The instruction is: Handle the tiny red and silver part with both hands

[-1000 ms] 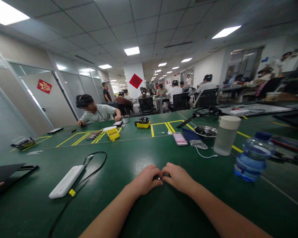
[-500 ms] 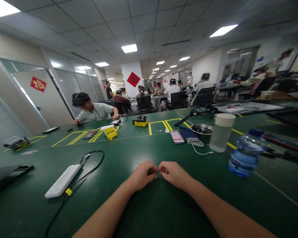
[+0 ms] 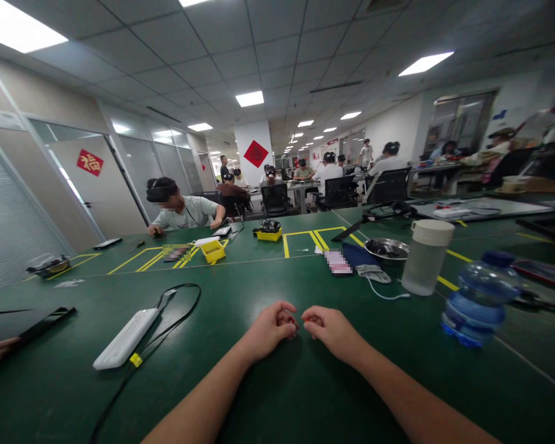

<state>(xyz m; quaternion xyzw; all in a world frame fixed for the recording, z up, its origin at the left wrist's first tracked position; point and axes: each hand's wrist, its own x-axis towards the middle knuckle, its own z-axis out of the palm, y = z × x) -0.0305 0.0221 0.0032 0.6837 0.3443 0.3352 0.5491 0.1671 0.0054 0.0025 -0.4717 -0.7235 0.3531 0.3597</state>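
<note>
My left hand (image 3: 272,330) is just above the green table (image 3: 240,401), its fingers curled around a small dark-red piece (image 3: 291,319) that shows between thumb and fingertips. Facing it, a narrow gap away, my right hand (image 3: 329,330) pinches a small orange-red piece (image 3: 306,319), mostly covered by the fingers. Both pieces are too small and too hidden for me to tell their kind.
Left of my hands lies a white power bank (image 3: 127,339) with a black cable (image 3: 185,320). To the right stand a water bottle (image 3: 481,302), a frosted cup (image 3: 425,259) and a metal bowl (image 3: 386,248). Beyond are a yellow tray (image 3: 213,251) and a seated person (image 3: 185,209).
My fingertips have moved slightly apart, and the fingers of both hands have loosened a little. The camera view has turned somewhat left, shifting the scene to the right.
</note>
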